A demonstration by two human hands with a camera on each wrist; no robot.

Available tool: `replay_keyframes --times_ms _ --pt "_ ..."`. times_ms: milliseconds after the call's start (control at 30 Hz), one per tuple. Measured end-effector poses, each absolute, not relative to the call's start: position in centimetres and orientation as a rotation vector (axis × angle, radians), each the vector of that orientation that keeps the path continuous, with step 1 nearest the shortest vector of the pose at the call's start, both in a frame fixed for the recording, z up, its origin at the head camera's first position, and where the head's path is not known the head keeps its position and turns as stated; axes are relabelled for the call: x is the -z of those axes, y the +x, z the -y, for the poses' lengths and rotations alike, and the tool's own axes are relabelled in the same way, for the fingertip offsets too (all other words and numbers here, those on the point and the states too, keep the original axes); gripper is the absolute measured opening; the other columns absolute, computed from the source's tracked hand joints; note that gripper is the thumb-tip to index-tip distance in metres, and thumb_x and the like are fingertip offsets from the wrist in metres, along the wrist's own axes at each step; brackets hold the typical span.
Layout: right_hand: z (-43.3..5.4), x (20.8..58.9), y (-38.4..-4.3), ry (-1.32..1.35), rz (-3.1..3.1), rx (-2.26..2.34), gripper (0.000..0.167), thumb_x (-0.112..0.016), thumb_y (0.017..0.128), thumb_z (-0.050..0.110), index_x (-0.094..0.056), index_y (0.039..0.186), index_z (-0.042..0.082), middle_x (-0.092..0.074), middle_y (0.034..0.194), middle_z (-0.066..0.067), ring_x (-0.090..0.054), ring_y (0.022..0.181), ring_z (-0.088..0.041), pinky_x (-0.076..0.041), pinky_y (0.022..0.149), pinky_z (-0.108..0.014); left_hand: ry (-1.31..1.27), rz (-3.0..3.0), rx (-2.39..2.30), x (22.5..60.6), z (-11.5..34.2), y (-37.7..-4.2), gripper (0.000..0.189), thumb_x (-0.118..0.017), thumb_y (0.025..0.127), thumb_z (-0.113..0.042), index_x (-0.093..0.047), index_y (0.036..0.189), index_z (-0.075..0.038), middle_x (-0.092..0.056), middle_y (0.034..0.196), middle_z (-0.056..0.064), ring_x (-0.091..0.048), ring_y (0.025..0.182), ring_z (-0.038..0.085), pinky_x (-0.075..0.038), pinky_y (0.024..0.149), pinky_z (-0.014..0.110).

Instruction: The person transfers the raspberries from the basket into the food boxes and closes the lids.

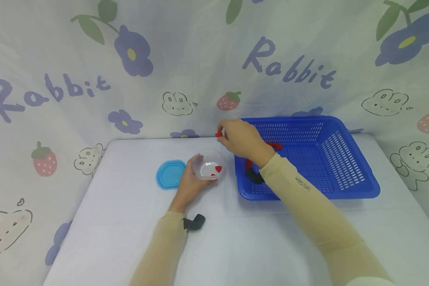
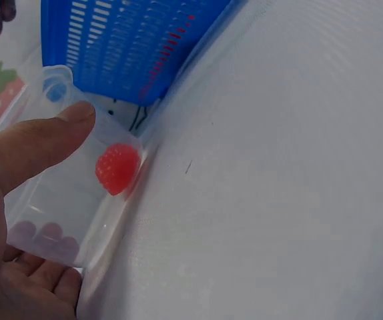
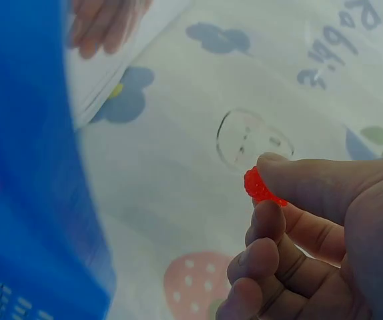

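Observation:
My left hand [image 1: 191,183] grips a small clear plastic tub [image 1: 204,167] on the white table, thumb on one side and fingers on the other. Inside the tub lies a red toy raspberry [image 2: 118,168], and the head view shows a second bit of red near its bottom. Between thumb and index finger, my right hand [image 1: 244,139] pinches another red raspberry [image 3: 255,184]. It is held in the air, beyond the tub and beside the left rim of the blue basket [image 1: 361,190].
A light blue lid [image 1: 170,174] lies on the table left of the tub. Red items [image 1: 274,145] sit in the basket's left part, partly hidden by my right arm. Behind the table hangs a printed curtain [image 1: 200,59]. A black wrist camera [image 1: 194,223] juts from my left wrist.

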State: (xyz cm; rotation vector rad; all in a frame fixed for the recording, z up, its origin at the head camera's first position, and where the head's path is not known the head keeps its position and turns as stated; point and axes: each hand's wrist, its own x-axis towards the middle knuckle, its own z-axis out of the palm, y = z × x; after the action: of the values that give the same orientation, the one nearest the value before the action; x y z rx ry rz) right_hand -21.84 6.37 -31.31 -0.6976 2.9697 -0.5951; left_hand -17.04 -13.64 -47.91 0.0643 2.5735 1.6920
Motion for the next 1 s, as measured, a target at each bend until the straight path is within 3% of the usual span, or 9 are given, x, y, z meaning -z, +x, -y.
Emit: replay_keyframes --times_ms 667,1000 --pt "-1.8 33.1 -22.1 -0.697 -2.887 0.457 0.029 -0.068 0.097 0.029 -0.063 0.119 0.012 -0.069 0.105 -0.004 -0.061 0.087 -0.019 -0.057 0.075 -0.027 0.127 -2.568 -1.712 48.0 13.7 -17.2 0.099 -0.089 0.077 -0.034 -0.029 0.154 -0.014 -0.041 0.155 0.001 -0.034 0.144 0.024 -0.028 0.118 0.052" --pt "-0.8 34.0 -22.7 -0.669 -2.796 0.418 0.028 -0.069 0.096 0.03 -0.065 0.114 0.009 -0.069 0.097 -0.003 -0.063 0.086 -0.019 -0.057 0.078 -0.03 0.144 -2.567 -1.713 48.0 13.9 -17.1 0.101 -0.088 0.077 -0.036 -0.028 0.155 -0.014 -0.041 0.152 0.004 -0.039 0.139 0.028 -0.033 0.115 0.053"
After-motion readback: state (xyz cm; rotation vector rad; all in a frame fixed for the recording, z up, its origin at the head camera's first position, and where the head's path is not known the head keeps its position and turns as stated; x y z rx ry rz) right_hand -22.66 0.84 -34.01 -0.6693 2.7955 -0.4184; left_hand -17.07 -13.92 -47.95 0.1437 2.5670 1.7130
